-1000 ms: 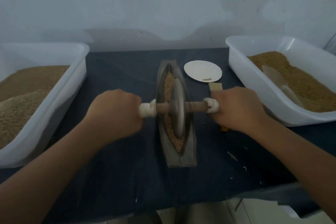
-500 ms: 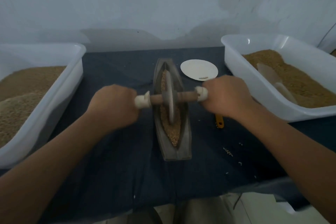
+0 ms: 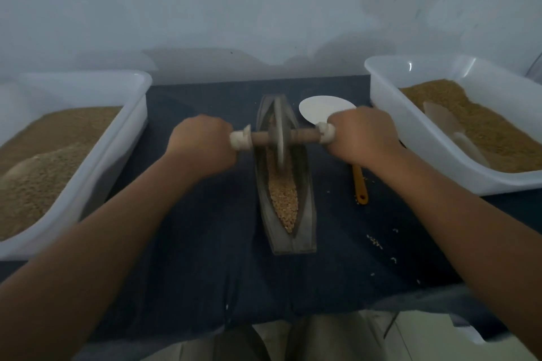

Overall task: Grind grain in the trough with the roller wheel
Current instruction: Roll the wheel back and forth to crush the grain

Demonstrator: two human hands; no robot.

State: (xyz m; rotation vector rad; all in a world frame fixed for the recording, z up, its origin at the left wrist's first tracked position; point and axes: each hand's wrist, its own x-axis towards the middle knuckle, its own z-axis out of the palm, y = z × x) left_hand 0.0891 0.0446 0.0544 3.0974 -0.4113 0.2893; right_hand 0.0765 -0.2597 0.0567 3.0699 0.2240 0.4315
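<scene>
Since the tan grain (image 3: 284, 202) lies in the grey boat-shaped trough (image 3: 306, 208) on the dark cloth (image 3: 205, 243), we stand the disc-shaped roller wheel (image 3: 280, 123) upright at its far end, left hand (image 3: 202, 148) and right hand (image 3: 360, 135) each fisted round an axle end for even pressure.

Left hand (image 3: 202, 145) and right hand (image 3: 362, 133) grip roller wheel (image 3: 280, 138) in trough (image 3: 306, 208).

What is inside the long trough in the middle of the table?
Brown grain fills the trough, and the roller wheel stands in its far half. What lies directly under the wheel is hidden.
</scene>
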